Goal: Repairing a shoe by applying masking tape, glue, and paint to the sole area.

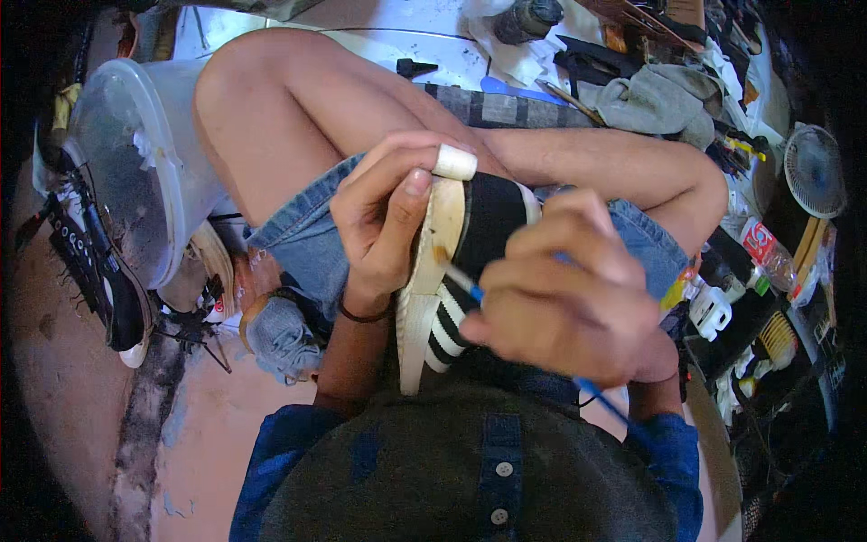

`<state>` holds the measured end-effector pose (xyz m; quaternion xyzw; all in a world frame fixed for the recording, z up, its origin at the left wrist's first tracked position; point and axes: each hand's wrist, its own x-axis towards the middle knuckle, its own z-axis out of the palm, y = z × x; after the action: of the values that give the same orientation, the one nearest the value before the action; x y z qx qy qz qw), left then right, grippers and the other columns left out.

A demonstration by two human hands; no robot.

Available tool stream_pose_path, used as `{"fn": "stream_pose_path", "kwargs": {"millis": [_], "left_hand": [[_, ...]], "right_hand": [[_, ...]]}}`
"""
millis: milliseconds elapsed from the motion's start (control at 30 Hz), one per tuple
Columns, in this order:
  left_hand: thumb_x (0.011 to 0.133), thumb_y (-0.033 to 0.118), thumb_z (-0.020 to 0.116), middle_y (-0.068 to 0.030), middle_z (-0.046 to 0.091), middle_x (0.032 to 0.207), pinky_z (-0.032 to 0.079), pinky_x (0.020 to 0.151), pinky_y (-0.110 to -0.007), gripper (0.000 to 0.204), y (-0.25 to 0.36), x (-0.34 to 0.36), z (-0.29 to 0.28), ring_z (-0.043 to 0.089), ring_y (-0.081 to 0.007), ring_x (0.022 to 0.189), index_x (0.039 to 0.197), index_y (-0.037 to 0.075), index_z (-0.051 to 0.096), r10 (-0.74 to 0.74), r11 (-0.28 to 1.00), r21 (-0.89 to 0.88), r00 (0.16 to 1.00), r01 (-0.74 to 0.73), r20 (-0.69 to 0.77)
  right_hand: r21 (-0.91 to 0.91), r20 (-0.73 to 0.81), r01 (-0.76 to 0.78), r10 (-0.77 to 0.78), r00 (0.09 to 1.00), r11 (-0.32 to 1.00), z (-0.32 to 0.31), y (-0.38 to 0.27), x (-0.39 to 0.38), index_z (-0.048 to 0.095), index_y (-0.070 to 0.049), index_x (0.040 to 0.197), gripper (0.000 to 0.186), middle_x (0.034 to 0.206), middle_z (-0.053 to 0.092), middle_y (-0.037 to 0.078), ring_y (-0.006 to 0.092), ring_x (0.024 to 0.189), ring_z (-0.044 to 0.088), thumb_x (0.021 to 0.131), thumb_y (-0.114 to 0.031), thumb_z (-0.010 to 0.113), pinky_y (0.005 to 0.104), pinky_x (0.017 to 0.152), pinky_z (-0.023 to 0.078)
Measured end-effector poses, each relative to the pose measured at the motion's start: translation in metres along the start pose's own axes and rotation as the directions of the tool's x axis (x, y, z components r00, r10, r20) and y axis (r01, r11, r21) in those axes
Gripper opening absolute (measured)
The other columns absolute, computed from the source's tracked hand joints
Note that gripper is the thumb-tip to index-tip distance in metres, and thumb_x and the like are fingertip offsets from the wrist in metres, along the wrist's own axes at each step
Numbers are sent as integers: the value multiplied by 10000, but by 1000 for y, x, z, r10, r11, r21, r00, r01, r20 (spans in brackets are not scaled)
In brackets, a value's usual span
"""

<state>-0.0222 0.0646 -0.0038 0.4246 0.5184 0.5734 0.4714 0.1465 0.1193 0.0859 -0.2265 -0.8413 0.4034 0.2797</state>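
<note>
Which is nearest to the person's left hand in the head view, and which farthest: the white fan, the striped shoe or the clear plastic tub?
From the left hand:
1. Striped shoe: gripped in it, above the lap.
2. Clear plastic tub: off to the left, beside the bent knee.
3. White fan: at the far right edge.

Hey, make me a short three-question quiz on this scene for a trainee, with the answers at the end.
1. Which hand holds the brush?
2. True or false: the clear tub is to the left of the shoe in hand.
3. Fill in: the brush's tip is at the shoe's pale ____.

Key:
1. The right hand.
2. True.
3. Sole.
</note>
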Motion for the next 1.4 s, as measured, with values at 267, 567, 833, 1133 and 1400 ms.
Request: {"fn": "stream_pose_path", "kwargs": {"millis": [267,567,833,1133,1400], "left_hand": [[958,153,432,-214,647,1022,465,874,-336,331,-4,0,-2,610,-254,958,938,-101,644,16,1000,26,1000,-16,19],[961,173,444,-218,651,1016,466,865,-338,346,-2,-7,-5,608,-251,944,953,-102,655,6,1000,23,1000,-6,-16],[958,159,441,-222,650,1007,467,871,-341,342,-2,-3,-2,608,-256,954,951,-112,650,7,1000,13,1000,-7,7],[959,166,438,-219,647,1010,468,865,-337,347,0,-6,-4,608,-247,938,947,-111,646,-20,999,32,1000,19,7],[958,163,440,-217,647,1009,466,878,-339,342,-1,-5,-3,610,-250,942,950,-110,645,-5,999,34,1000,4,16]], "right_hand": [[-2,-41,31,-31,999,1000,7,4,-4,709,-62,934,285,877,670,66,232,775,612,682,-116,830,387,686,455],[121,-236,23,6,972,992,0,11,-3,707,-64,829,250,783,621,40,218,673,581,587,-104,757,316,513,404],[112,-110,100,-87,990,989,29,-15,-14,664,-86,760,217,772,592,28,200,726,585,577,-131,774,350,660,419],[-46,-150,69,-75,986,997,19,-14,-14,659,-94,749,213,773,605,19,208,731,587,603,-157,800,344,630,409],[15,-89,50,-48,995,999,15,-18,-13,645,-87,731,217,775,613,9,211,734,584,594,-156,798,353,643,414]]}}
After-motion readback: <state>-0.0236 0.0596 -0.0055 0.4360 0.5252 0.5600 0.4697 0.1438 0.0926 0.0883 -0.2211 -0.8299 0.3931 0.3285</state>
